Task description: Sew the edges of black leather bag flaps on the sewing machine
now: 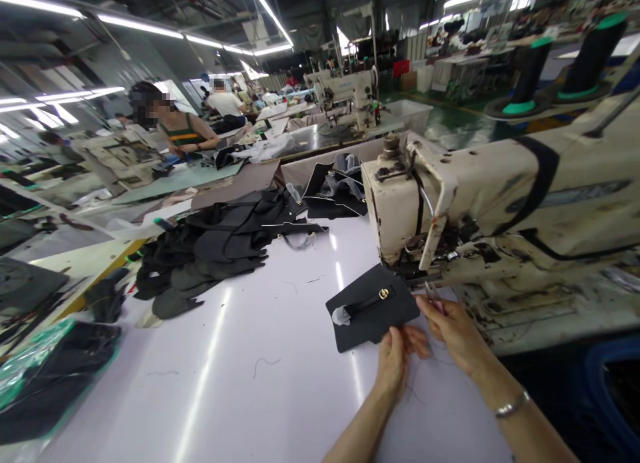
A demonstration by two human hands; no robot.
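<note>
A flat black panel, apparently leather or fabric, has a gold-coloured fitting, a strap and a whitish wrapped end. My left hand pinches its near edge, thumb on top and fingers underneath. At the panel's right corner is my right hand, closed round small thread snips with a pinkish handle and metal blades pointing up. Just beyond the panel stands the head of a cream sewing machine. Whether the panel's far corner touches the machine, I cannot tell.
Dark cut pieces are heaped at the left of the white table. Several finished-looking black panels lie behind. A plastic-wrapped black bundle sits at the left edge. Thread cones stand at the right. Co-workers sit farther off.
</note>
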